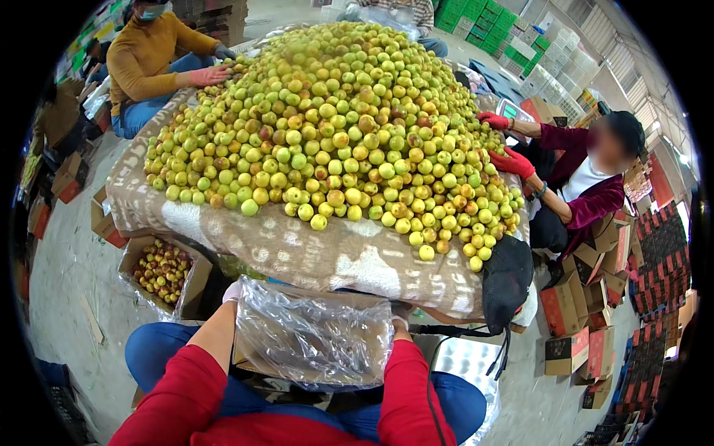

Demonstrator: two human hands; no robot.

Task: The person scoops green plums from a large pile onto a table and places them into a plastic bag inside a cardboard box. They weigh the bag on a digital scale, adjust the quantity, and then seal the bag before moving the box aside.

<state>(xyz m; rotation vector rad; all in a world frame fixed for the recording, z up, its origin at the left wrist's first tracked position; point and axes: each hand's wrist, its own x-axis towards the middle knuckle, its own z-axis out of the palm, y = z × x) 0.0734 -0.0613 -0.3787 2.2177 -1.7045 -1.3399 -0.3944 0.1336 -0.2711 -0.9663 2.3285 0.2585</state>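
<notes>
A cardboard box (245, 357) with a clear plastic liner (312, 329) over it is before me, above my lap. My left hand (232, 292), in a pale glove, holds its left side near the far corner. At the right side is my right hand (400, 319), also gloved and partly hidden by the box edge; most fingers of both hands are out of sight. Just beyond the box rises a large heap of small round green-yellow and reddish jujubes (334, 139). It lies on a brown-and-white fleece blanket (256, 234) spread over a raised surface.
A plastic-lined box of redder jujubes (162, 270) stands on the floor at left. A black mesh bag (506, 279) hangs at the blanket's right corner. Red-gloved hands (512, 163) and a digital scale (514, 111) are at right; another gloved worker (150, 67) sits at left.
</notes>
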